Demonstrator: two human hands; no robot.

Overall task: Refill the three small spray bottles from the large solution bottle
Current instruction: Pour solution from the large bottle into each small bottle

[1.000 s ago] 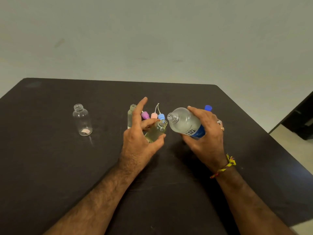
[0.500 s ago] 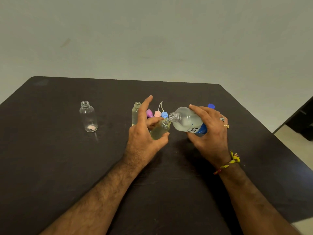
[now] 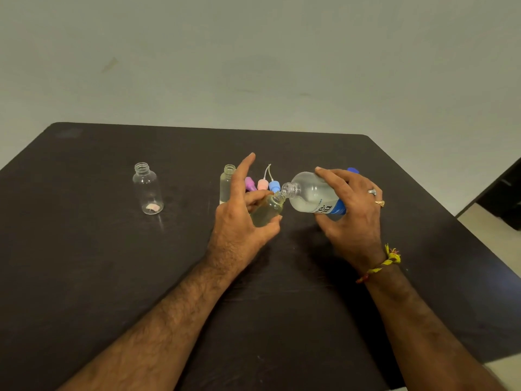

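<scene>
Now large bottle point(image 3: 313, 197) in right hand point(image 3: 352, 213) tipped onto small bottle point(image 3: 266, 211), left hand point(image 3: 242, 218).

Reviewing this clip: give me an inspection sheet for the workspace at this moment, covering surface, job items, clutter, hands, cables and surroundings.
Surface: dark table, matte, faint scuffs.
Job items: large solution bottle tipped, its open mouth at the neck of the tilted small bottle, which holds yellowish liquid; second small bottle upright and uncapped, holding liquid; third small bottle upright at left, nearly empty; three spray caps, purple, pink and blue, lying behind the hands.
Clutter: blue cap behind the large bottle.
Hands: left hand holds the tilted small bottle; right hand grips the large bottle.
Cables: nothing seen.
Surroundings: plain pale wall.
</scene>
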